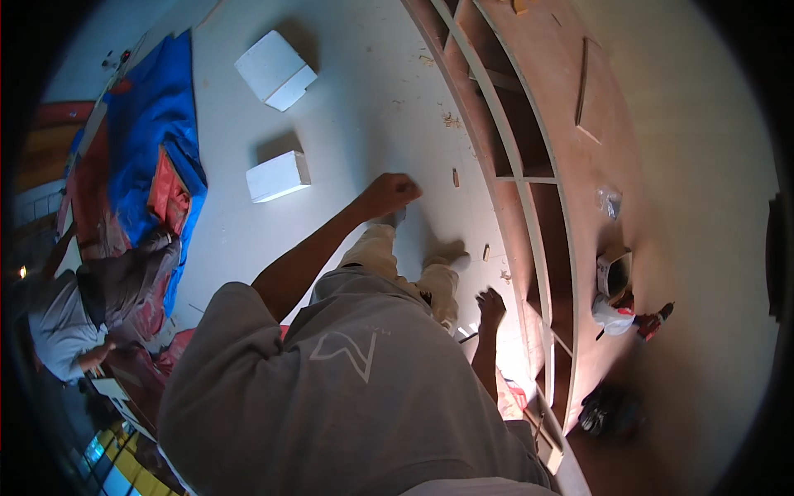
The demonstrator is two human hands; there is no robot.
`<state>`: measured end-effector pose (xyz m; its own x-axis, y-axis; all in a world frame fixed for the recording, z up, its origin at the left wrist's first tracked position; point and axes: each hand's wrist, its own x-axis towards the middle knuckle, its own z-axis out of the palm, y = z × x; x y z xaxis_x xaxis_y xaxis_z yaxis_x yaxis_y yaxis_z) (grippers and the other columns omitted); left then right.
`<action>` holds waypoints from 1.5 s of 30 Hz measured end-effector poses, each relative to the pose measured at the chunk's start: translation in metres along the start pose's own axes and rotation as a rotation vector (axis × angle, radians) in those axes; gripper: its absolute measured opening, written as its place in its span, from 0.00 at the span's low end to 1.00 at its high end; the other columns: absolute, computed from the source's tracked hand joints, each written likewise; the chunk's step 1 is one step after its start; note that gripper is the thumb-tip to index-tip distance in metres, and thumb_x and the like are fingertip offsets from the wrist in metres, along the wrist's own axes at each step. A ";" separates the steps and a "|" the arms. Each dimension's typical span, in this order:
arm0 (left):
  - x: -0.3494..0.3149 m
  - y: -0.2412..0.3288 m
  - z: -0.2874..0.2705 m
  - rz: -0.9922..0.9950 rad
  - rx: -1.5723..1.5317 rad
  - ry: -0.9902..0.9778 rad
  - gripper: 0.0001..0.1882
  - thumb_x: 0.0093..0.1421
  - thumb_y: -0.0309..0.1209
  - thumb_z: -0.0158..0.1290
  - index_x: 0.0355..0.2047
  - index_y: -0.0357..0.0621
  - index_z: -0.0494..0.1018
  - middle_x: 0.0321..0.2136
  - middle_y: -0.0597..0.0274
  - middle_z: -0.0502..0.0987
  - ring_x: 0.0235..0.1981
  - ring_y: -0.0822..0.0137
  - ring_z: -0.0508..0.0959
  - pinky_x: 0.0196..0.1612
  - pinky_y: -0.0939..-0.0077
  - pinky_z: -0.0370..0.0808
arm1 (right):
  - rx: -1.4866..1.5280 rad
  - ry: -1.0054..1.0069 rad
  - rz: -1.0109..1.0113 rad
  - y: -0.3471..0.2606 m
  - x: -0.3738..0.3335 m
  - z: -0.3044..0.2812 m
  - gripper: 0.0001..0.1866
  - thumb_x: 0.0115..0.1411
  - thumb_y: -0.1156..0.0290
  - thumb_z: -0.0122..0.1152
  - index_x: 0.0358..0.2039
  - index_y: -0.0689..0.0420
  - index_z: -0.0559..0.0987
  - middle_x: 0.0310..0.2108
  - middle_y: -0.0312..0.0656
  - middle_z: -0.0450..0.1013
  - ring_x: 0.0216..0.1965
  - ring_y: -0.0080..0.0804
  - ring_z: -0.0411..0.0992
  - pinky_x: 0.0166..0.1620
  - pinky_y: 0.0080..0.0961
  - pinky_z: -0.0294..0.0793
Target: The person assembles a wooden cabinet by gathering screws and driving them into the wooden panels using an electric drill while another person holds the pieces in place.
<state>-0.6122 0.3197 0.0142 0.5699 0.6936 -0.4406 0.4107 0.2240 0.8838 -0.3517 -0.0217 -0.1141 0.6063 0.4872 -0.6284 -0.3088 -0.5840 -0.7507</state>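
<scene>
1. Shirt [347, 388], grey, fills the lower middle, with pale trousers [372, 248] showing past it.
2. Right hand [490, 306] hangs just beside the shelf frame [529, 179]; whether they touch I cannot tell. Its fingers are loosely bent, partly spread, with nothing seen in them.
3. Left hand [395, 192] is out in front above the white floor [356, 107]. Its fingers curl inward; I cannot tell whether they hold anything.
4. Shelf frame, long, with dark compartments, runs up the right side. Two wood scraps [455, 177] lie along its left edge, among shavings [451, 121].
5. Two white boxes [279, 176] sit apart on the floor, ahead and left.
6. Carton [614, 273] and red-and-black drill [655, 322] lie beyond the frame.
7. Blue tarp [141, 124] lies far left, near a co-worker [58, 314].
</scene>
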 end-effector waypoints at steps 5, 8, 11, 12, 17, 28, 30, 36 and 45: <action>-0.059 0.152 -0.016 0.398 -0.615 -0.448 0.09 0.58 0.30 0.46 0.37 0.40 0.71 0.18 0.68 0.68 0.16 0.80 0.62 0.20 0.82 0.61 | -0.549 -0.434 -0.365 -0.088 -0.032 0.102 0.16 0.57 0.70 0.50 0.45 0.62 0.70 0.32 0.44 0.73 0.30 0.32 0.73 0.36 0.24 0.72; -0.101 0.228 -0.003 0.875 -0.971 -1.058 0.15 0.60 0.28 0.42 0.46 0.36 0.67 0.16 0.68 0.67 0.13 0.80 0.59 0.17 0.82 0.58 | -0.372 -0.427 -0.302 -0.067 -0.026 0.087 0.16 0.56 0.69 0.51 0.45 0.60 0.71 0.31 0.45 0.74 0.31 0.31 0.74 0.37 0.25 0.73; -0.136 0.254 0.015 0.972 -1.002 -1.247 0.15 0.59 0.29 0.43 0.45 0.36 0.67 0.15 0.68 0.66 0.13 0.80 0.58 0.17 0.83 0.57 | -0.526 -0.206 -0.243 -0.061 -0.050 0.093 0.16 0.55 0.68 0.53 0.44 0.59 0.72 0.29 0.44 0.76 0.29 0.31 0.75 0.35 0.25 0.73; -0.142 0.256 0.025 0.964 -1.012 -1.307 0.15 0.59 0.30 0.43 0.44 0.36 0.67 0.15 0.69 0.66 0.13 0.80 0.58 0.17 0.83 0.57 | -0.470 -0.118 -0.193 -0.038 -0.052 0.082 0.16 0.56 0.68 0.52 0.44 0.59 0.72 0.29 0.45 0.76 0.29 0.31 0.75 0.34 0.25 0.73; -0.165 0.246 0.067 0.780 -1.013 -1.532 0.14 0.58 0.32 0.44 0.41 0.36 0.67 0.14 0.70 0.64 0.13 0.80 0.57 0.17 0.83 0.55 | 0.022 0.046 -0.065 0.104 -0.094 0.058 0.16 0.55 0.67 0.54 0.42 0.63 0.72 0.26 0.46 0.75 0.25 0.30 0.75 0.30 0.21 0.74; -0.227 0.222 0.144 0.471 -0.779 -1.781 0.15 0.57 0.37 0.46 0.35 0.36 0.67 0.13 0.72 0.59 0.13 0.80 0.54 0.17 0.84 0.52 | 0.443 0.135 0.380 0.322 -0.280 0.123 0.10 0.51 0.70 0.57 0.34 0.56 0.76 0.23 0.43 0.74 0.21 0.27 0.74 0.27 0.23 0.74; -0.215 0.193 0.153 0.352 -0.559 -1.618 0.15 0.57 0.38 0.47 0.34 0.36 0.67 0.13 0.73 0.58 0.13 0.80 0.53 0.17 0.84 0.51 | 0.023 0.289 0.333 0.315 -0.308 0.143 0.13 0.50 0.65 0.59 0.35 0.56 0.76 0.19 0.42 0.74 0.20 0.29 0.74 0.28 0.24 0.73; -0.122 0.014 0.099 0.512 0.778 -0.742 0.11 0.56 0.35 0.48 0.31 0.40 0.71 0.20 0.57 0.74 0.22 0.69 0.72 0.27 0.75 0.69 | 0.049 0.361 0.385 0.274 -0.332 0.142 0.13 0.51 0.66 0.56 0.36 0.60 0.76 0.20 0.41 0.74 0.23 0.26 0.75 0.28 0.23 0.74; -0.070 -0.194 -0.142 -0.386 0.643 -0.112 0.10 0.51 0.32 0.49 0.31 0.40 0.70 0.19 0.57 0.74 0.15 0.67 0.75 0.16 0.75 0.70 | 0.198 0.287 0.284 0.260 -0.306 0.157 0.16 0.51 0.69 0.56 0.39 0.66 0.73 0.29 0.46 0.74 0.25 0.30 0.75 0.27 0.23 0.76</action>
<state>-0.8330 0.3250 -0.1042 0.3564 0.5659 -0.7435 0.9101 -0.0302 0.4133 -0.7324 -0.2202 -0.1490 0.6477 0.1091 -0.7541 -0.6096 -0.5195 -0.5988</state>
